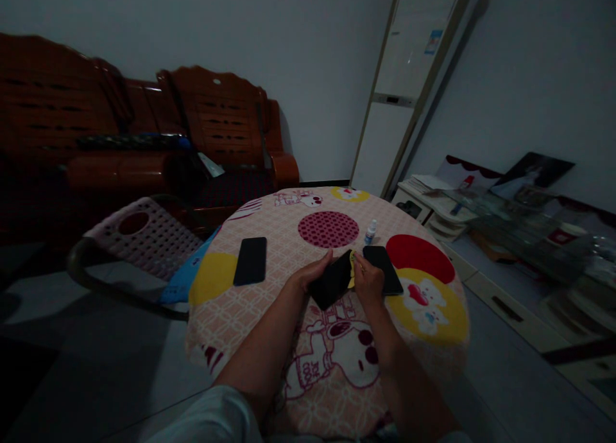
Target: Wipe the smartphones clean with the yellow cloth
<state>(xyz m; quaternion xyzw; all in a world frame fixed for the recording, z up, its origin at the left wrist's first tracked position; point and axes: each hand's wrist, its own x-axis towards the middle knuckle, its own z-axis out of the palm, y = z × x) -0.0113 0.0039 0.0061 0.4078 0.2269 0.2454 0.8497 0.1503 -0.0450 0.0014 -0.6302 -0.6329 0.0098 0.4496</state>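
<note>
Over the round table, my left hand [312, 271] grips a dark smartphone [331, 282] by its left edge, the phone tilted. At the phone's right end, my right hand [368, 278] has its fingers pinched on a small yellow cloth [352, 268], which touches the phone. A second dark phone or small tablet [385, 269] lies flat, partly behind my right hand. Another black phone [250, 260] lies on the left part of the table. Just beyond my right hand a small white bottle [370, 232] stands upright.
A patterned cloth [332, 404] with cartoon figures covers the table. A woven chair [144, 237] stands at the left, with wooden seats [216, 119] behind. On the right is a low cabinet [505, 302] with papers and a glass top; a tall white air conditioner [389, 128] stands in the corner.
</note>
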